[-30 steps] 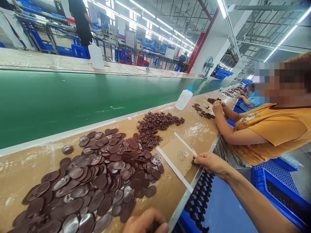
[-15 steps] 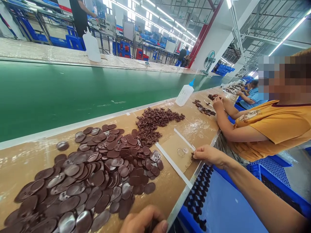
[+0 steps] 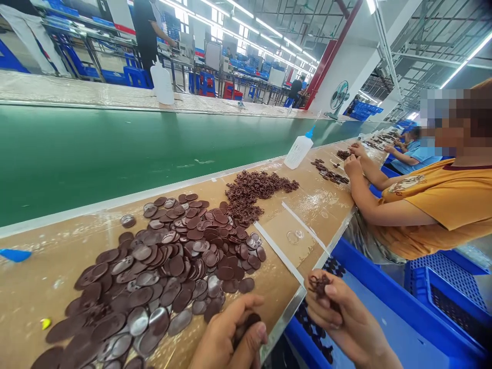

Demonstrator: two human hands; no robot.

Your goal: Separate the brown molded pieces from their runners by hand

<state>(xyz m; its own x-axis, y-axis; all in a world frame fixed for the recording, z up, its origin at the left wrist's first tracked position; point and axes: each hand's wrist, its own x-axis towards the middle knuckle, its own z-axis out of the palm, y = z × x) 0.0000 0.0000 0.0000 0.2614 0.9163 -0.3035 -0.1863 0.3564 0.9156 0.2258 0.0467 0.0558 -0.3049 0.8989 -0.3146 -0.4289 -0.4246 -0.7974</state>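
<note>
Two hands at the tabletop point(image 3: 46, 256) edge, no writing legible.
Left hand point(image 3: 230, 341) grips a brown disc point(image 3: 246, 324); right hand point(image 3: 338, 320) pinches a small brown ring point(image 3: 320, 283).

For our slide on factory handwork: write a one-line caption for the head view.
Left hand pinches a brown disc, right hand holds small brown rings, beside a heap of discs.

Left hand point(image 3: 230, 338) cut off by bottom edge just below brown disc pile point(image 3: 165, 271); dark piece point(image 3: 246, 324) in its grip mostly hidden by fingers, shape unclear. Right hand point(image 3: 342, 320), right of pile: small brown part point(image 3: 320, 283) half hidden behind fingertips, wrist cut by bottom edge. Pile's lower left runs out of frame. Co-worker's face beyond pile blurred.
</note>
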